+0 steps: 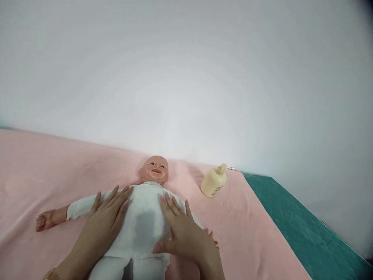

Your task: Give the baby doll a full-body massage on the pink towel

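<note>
The doll lies on its back in front of you on the pink cloth, head toward the pale wall. Its head is bald and shiny, with dark eyes and an open, smiling mouth. It wears a white long-sleeved top with lacy trim at the neck, a greyish patch mid-chest, and white trousers. The arm on your left stretches out to a curled fist; the other is mostly hidden behind your right hand, though some small fingers show. Your left hand lies flat over the chest and shoulder, fingers slightly spread; your right lies over the opposite side, fingers and thumb wide. Neither grips anything. To your right, a pale yellow pump bottle stands near the doll's head, with a green surface beyond.
</note>
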The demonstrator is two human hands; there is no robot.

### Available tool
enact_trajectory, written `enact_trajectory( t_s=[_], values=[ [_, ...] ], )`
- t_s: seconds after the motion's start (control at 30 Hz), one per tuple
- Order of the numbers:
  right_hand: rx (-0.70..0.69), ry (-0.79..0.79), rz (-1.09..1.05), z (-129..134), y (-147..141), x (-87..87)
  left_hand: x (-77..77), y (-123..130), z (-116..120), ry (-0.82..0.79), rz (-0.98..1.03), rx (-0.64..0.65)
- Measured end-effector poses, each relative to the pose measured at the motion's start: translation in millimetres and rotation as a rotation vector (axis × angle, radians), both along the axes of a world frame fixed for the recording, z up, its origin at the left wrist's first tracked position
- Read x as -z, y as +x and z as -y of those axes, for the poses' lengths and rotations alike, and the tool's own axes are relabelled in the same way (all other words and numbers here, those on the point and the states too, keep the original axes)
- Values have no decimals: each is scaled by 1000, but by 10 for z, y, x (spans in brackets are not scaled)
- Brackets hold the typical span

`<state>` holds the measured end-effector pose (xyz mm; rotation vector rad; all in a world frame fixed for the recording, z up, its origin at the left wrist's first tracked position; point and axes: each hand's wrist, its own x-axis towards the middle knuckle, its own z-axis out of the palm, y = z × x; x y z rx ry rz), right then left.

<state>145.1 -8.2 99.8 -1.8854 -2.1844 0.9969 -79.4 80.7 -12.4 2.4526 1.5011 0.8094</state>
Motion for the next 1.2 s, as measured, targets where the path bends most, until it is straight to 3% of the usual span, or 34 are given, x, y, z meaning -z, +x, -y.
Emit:
enact_trajectory(
  t_s=[0.13, 0.23, 0.3, 0.37, 0.47, 0.6, 0.8, 0.97, 1.07, 1.2],
  values=[
    [-233, 105, -172, 112, -246, -13, 114, -30, -53, 80, -58, 35],
    [-413, 134, -195, 95, -381, 159, 231, -54, -99, 195, -121, 41],
    [-432, 174, -168, 57, -419, 274, 289, -76, -120, 270, -174, 56],
    [-401, 189, -157, 25, -414, 317, 320, -101, -130, 331, -224, 83],
    [-349, 177, -196, -2, -368, 236, 320, -127, -129, 364, -234, 100],
    [-300, 184, -193, -55, -340, 144, 263, -105, -107, 270, -164, 64],
    [-163, 210, -112, -172, -330, 288, 207, -55, -87, 155, -100, 29],
    [-22, 135, -50, -215, -213, 277, 188, -41, -89, 106, 17, 32],
    [24, 101, -41, -212, -128, 242, 77, -16, -57, 52, 151, 90],
    [61, 52, -19, -190, 6, 204, -148, -3, 59, 28, 329, 259]
  ],
)
